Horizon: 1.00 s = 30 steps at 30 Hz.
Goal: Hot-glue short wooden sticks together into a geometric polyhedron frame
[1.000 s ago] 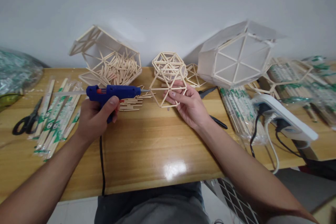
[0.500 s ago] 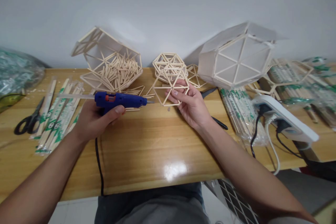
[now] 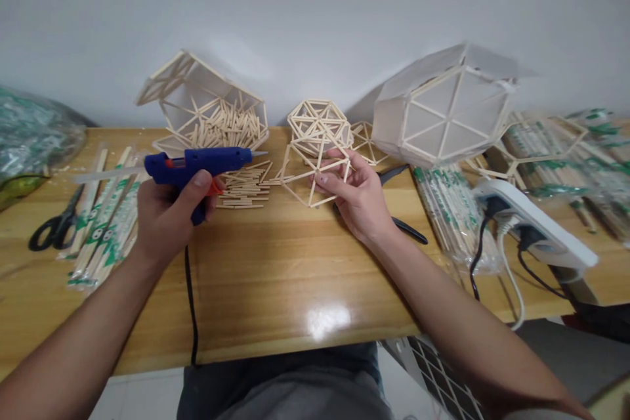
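Observation:
My left hand (image 3: 167, 213) is closed around a blue hot glue gun (image 3: 201, 163) with an orange trigger. Its nozzle points right, and a clear glue stick (image 3: 105, 174) sticks out of the back. Between the thumb and fingers of my right hand (image 3: 358, 195) is a small wheel-shaped frame (image 3: 295, 176) of short wooden sticks with spokes meeting in the middle. Behind it stands a small stick cage (image 3: 319, 119), partly covered by the frame. Loose cut sticks (image 3: 245, 191) lie on the table just right of the glue gun.
A larger stick frame (image 3: 172, 82) at the back left holds many cut sticks. A paper-covered polyhedron (image 3: 445, 105) stands back right. Pliers (image 3: 408, 231), scissors (image 3: 55, 226), wrapped chopsticks (image 3: 450, 210) and a white power strip (image 3: 536, 220) lie about. The glue gun's black cord (image 3: 191, 302) hangs over the front edge.
My left hand has drawn the glue gun up and to the left, away from the frame. The frame has tilted in my right hand, which stays nearly in place.

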### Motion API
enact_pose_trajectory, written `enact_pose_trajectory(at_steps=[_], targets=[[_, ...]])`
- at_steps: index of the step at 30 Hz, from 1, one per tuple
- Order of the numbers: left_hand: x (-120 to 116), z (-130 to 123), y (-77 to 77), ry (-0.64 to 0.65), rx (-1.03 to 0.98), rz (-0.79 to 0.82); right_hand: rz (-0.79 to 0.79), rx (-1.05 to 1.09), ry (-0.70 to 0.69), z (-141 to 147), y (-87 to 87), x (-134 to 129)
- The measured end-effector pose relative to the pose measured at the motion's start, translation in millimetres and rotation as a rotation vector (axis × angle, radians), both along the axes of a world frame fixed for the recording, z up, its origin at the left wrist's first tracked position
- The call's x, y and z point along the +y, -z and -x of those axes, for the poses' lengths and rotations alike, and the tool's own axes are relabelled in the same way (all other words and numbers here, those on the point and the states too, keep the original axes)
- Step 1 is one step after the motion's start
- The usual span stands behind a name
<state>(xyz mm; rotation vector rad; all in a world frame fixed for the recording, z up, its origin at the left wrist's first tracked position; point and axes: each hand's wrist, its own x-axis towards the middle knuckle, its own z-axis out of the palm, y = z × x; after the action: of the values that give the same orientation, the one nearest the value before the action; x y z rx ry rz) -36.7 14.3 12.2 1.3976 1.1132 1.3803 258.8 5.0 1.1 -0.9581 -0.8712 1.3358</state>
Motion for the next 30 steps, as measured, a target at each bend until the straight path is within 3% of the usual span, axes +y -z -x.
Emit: enact_pose_trajectory(at_steps=[10,17,30], targets=[[-8,-9,-3.7,0.003,-0.035,0.031,0.021,0.055,-0.046,-2,-3.0,1],[-11,-4,2.6,0.056,0.044,0.034,0.018,0.055,-0.054,-2,-2.5,2],[-1,7,9.8,0.151,0.129,0.027,0.025,0.061,-0.051,-1,-4.1,1]])
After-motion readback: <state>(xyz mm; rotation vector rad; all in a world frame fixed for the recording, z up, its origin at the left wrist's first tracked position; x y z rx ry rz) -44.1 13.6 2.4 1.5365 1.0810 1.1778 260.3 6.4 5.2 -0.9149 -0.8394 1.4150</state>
